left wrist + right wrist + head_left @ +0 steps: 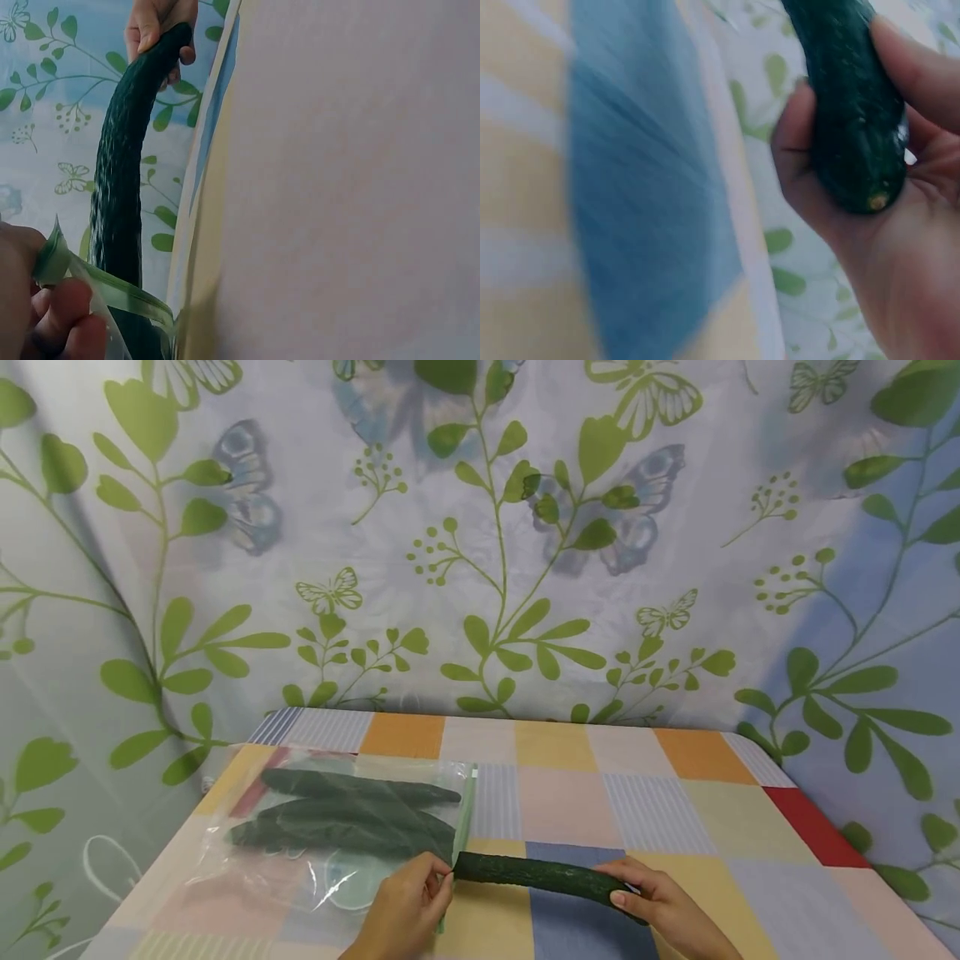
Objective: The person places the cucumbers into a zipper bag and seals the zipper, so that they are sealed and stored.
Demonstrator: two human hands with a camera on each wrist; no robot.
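My right hand (652, 897) grips a long dark green cucumber (540, 874) near its right end. In the right wrist view, thumb and fingers wrap the cucumber (855, 112) close to its tip. The cucumber's other end is at the mouth of a clear zip bag (247, 885), and in the left wrist view it passes behind the bag's green zip edge (127, 294). My left hand (408, 902) pinches that edge between thumb and fingers. Inside the bag lie more cucumbers (337, 827), seen through the plastic.
A patchwork-check cloth (570, 810) covers the table. Behind it hangs a curtain (420, 635) with green leaves and butterflies. A white cord (101, 868) loops beside the table's left edge.
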